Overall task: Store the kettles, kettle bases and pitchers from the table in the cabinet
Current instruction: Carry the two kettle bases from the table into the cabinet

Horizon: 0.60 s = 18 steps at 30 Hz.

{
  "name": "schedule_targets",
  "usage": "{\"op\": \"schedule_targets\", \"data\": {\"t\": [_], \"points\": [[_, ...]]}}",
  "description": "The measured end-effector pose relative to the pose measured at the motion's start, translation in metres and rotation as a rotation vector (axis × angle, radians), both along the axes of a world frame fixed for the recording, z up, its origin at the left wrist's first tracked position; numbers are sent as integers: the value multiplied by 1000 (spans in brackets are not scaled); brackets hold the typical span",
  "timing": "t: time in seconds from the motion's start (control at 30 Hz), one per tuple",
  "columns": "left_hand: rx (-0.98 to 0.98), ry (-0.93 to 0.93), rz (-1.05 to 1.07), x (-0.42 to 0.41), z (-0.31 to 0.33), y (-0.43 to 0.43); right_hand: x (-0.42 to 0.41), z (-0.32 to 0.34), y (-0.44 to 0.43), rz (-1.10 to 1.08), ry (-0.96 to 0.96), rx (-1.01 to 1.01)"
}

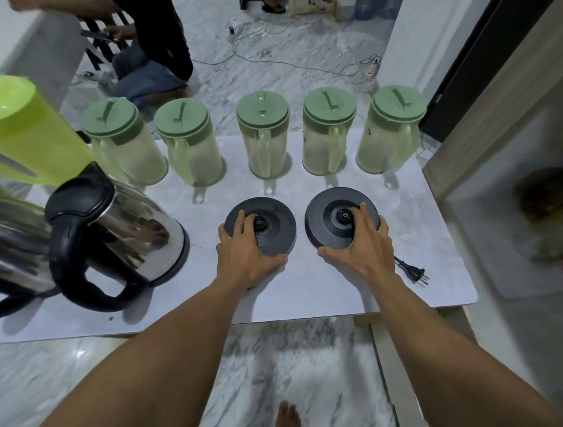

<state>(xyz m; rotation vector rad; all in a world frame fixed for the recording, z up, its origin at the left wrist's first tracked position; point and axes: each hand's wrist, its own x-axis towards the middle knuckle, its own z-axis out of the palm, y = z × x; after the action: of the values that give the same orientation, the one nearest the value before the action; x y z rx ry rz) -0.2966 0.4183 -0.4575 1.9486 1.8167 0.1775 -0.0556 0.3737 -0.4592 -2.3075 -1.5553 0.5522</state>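
Left hand point(243, 250) clamped on left kettle base point(267, 227), fingers over top, thumb at near rim. Right hand point(362, 245) gripping right kettle base point(332, 221) same way, fingers curled round far edge. Both bases frame centre on white table point(334, 298), side by side, not touching. Plug point(415, 273) lying right of right hand. Steel kettle point(113, 230) at left. Row of five green-lidded pitchers point(262, 132) behind bases. Lime pitcher point(27, 134) upper left.
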Motion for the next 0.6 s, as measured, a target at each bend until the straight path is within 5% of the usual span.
{"op": "schedule_targets", "data": {"t": [0.6], "points": [[2,4,-20,-10,-1,-3,-5,-17,-8,22,4,-84]]}}
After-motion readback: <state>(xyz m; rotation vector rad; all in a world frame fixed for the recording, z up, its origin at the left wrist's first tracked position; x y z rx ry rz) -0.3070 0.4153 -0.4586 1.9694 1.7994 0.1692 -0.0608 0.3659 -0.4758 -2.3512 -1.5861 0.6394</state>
